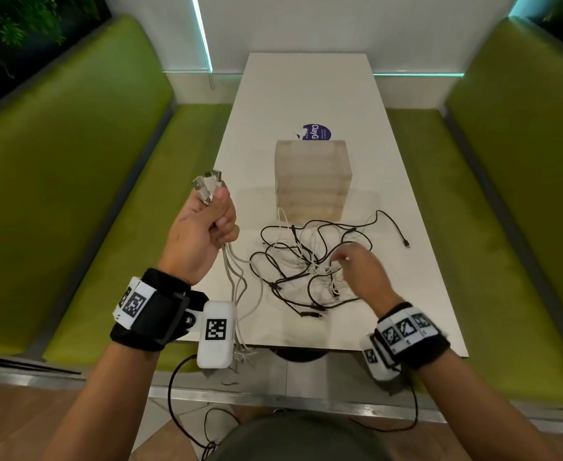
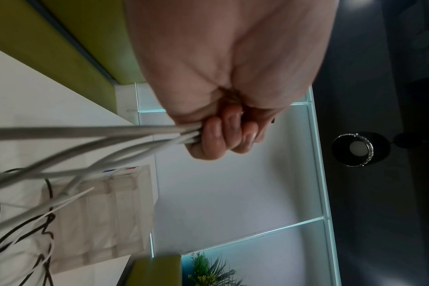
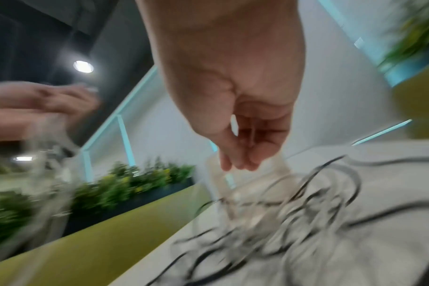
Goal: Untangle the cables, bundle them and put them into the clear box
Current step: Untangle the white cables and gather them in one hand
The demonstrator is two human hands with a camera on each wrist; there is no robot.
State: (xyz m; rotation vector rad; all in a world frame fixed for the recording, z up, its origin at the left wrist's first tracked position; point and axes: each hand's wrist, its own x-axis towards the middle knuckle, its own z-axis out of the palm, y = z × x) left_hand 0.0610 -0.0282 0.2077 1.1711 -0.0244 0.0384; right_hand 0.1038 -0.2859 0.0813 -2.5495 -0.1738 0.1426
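My left hand [image 1: 208,221] is raised over the table's left edge and grips a bunch of white cables [image 1: 230,277]. Their USB plugs [image 1: 207,184] stick out above the fist, and the cords hang down past the near edge. In the left wrist view the fingers [image 2: 216,135] curl round the white cables [image 2: 86,133]. A tangle of black and white cables [image 1: 306,261] lies on the table. My right hand [image 1: 346,264] hovers at the tangle's right side with its fingers stretched down and nothing plainly held; its wrist view is blurred. The clear box [image 1: 311,178] stands behind the tangle.
The white table [image 1: 306,88] is narrow, with green benches [image 1: 74,161] along both sides. A purple sticker [image 1: 316,132] lies behind the box. One black cable end [image 1: 404,241] trails off to the right of the tangle.
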